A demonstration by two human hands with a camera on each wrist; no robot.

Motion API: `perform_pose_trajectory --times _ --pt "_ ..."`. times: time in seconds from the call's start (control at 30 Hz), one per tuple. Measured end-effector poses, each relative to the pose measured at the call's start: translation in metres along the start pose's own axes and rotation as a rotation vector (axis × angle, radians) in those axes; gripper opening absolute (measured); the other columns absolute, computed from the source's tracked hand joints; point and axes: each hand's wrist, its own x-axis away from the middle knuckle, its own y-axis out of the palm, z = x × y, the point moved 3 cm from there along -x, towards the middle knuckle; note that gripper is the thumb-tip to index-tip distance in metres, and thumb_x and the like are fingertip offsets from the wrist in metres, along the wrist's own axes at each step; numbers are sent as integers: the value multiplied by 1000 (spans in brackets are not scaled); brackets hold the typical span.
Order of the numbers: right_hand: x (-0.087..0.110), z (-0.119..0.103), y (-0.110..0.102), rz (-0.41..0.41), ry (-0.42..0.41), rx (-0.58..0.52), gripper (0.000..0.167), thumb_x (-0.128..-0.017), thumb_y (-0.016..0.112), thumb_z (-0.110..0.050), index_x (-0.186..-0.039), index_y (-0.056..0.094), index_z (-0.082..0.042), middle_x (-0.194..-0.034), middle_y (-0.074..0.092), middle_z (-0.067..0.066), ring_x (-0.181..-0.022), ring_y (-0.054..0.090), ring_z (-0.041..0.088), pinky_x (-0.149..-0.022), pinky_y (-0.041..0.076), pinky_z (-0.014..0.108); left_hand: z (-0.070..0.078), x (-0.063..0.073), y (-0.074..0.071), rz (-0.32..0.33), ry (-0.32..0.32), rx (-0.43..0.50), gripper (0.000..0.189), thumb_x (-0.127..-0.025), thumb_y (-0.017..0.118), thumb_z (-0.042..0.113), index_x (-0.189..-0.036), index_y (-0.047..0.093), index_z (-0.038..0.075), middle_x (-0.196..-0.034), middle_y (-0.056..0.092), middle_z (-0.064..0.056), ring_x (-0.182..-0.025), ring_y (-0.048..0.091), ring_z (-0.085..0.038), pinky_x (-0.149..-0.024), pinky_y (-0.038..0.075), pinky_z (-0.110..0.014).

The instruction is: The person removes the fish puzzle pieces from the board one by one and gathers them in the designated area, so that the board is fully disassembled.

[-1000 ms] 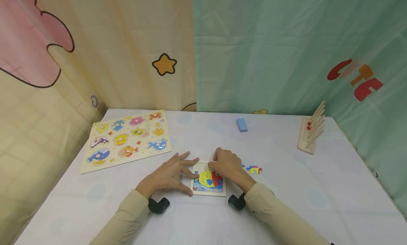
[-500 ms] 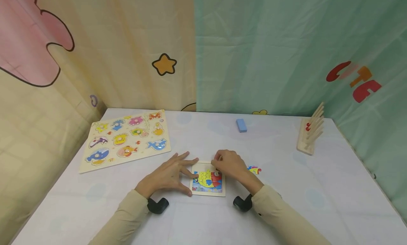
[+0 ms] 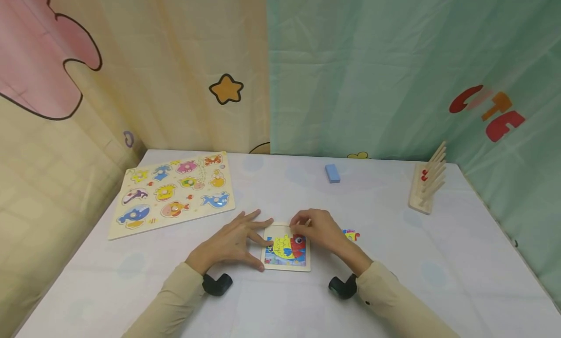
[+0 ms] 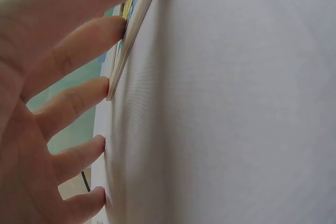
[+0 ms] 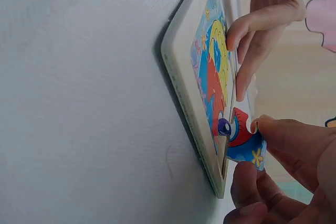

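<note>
A small square jigsaw puzzle in a pale wooden frame [image 3: 287,268] lies on the table, showing a yellow and red fish. My left hand [image 3: 232,240] is spread at its left side, its straight fingers touching the frame and the picture. Over the upper right corner, my right hand [image 3: 322,228] pinches a puzzle piece. That puzzle piece [image 5: 244,150], seen in the right wrist view, is blue and red with a yellow starfish, tilted up at the frame beside the fish's eye. In the left wrist view, the left fingertips [image 4: 118,27] rest along the board's edge.
Loose colourful puzzle pieces [image 3: 352,234] lie right of the frame, partly behind the right wrist. A large sea-animal peg board [image 3: 199,212] lies back left. A blue block [image 3: 332,173] sits at the back, and a wooden stand with upright pegs [image 3: 421,201] is at right.
My right hand has shifted slightly right, its fingers turning from bunched over the board to a pinch. The fish's eye is uncovered now. The left hand stays in place.
</note>
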Motion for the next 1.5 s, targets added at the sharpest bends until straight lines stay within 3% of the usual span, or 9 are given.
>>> perform_pose_trajectory --times 0.4,0.77,1.13,1.3,1.5 --pt "14 8 -9 -44 -106 -61 19 -86 76 -15 -105 78 -18 -89 71 -6 -71 57 12 -60 51 23 0 0 0 4 9 16 56 -65 86 54 -113 76 27 -150 46 2 -148 18 -34 -119 9 -57" --pt "33 39 -45 -35 -18 -99 20 -88 74 -13 -106 78 -17 -88 71 -5 -69 54 17 -54 46 22 1 1 3 12 19 30 57 -64 87 53 -113 76 26 -150 46 2 -148 18 -33 -119 8 -57" --pt "59 83 -91 -3 52 -10 21 -90 71 -15 -110 77 -16 -104 73 1 -74 54 15 -57 45 22 -1 1 2 15 18 6 57 -64 87 54 -113 76 27 -150 46 2 -148 18 -33 -119 9 -57" --pt "69 97 -101 13 101 20 22 -90 70 -14 -111 76 -14 -112 71 7 -78 52 16 -58 45 22 0 1 1 12 18 6 57 -64 87 54 -113 76 27 -150 45 2 -148 18 -33 -119 9 -56" --pt "73 98 -103 13 123 31 24 -89 71 -11 -112 76 -10 -114 70 12 -79 49 17 -57 41 22 0 0 1 10 13 7 56 -64 87 54 -113 76 28 -150 45 3 -149 17 -32 -119 8 -56"
